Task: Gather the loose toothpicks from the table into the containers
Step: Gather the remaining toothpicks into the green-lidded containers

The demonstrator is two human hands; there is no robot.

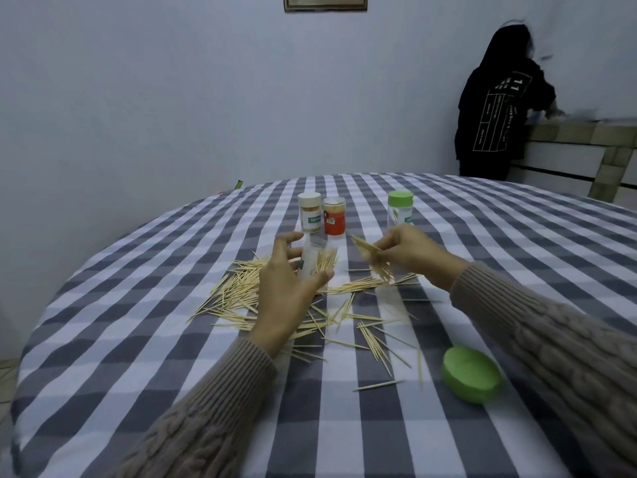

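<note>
Dozens of loose toothpicks (241, 298) lie scattered across a large round table (138, 357) covered in a grey and white checked cloth, so by my judgement most of the gathering is left to do. The thickest scatter sits at the table's middle, under and to the left of the person's left hand, with thinner strays trailing toward the near right edge. Beyond the table, at the far right of the room, a second person in a dark hooded top (499, 108) stands with their back turned. The person wearing the camera reaches in with both arms in a beige knitted sleeve. The left hand (286, 288) curls its fingers and thumb around an open clear container (315, 260), holding it upright just above the scatter; some toothpicks already stand inside it, so filling has begun. The right hand (410, 253) pinches a small bundle of toothpicks (374, 260) just beside the container's mouth, seemingly about to feed them in; the bundle is blurred. A loose green lid (471, 374) rests on the cloth near the front right, well apart from the container in hand. Behind the hands stand three capped containers: a green-capped jar (400, 210) to the right, a red container (334, 215) and, touching or just beside it, a white-capped container (309, 212). How full these are is hard to tell.
</note>
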